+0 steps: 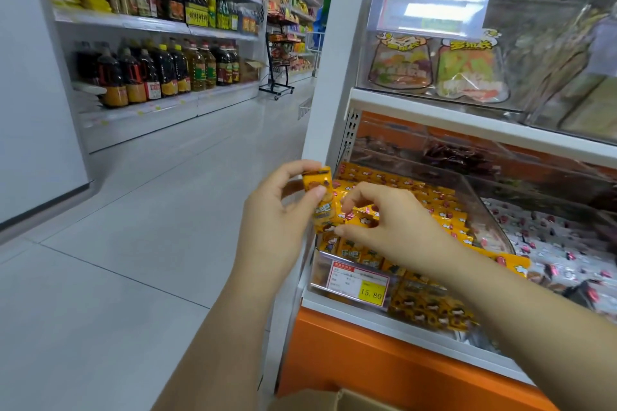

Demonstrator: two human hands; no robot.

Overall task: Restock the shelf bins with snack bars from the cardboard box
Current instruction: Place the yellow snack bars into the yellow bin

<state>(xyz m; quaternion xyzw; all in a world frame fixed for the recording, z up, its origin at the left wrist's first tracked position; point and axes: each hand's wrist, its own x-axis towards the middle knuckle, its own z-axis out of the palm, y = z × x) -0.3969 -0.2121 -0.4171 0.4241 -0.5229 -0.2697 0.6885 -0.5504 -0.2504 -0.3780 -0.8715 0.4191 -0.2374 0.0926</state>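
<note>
Head view: the left hand (277, 220) closes its grip on upright yellow snack bars (321, 197) just left of the clear shelf bin (319, 274). The right hand (394, 223) pinches another bar (360, 219) over the bin's pile. The cardboard box (334, 402) sits at the frame's bottom edge.

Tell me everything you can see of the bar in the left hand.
The snack bar is a glossy yellow-orange packet with brown cartoon print and a dark crimped top edge. It stands near upright, pinched by the left hand, thumb across its front, before the left corner of the clear bin. The right hand is at its lower end; contact unclear.
</note>
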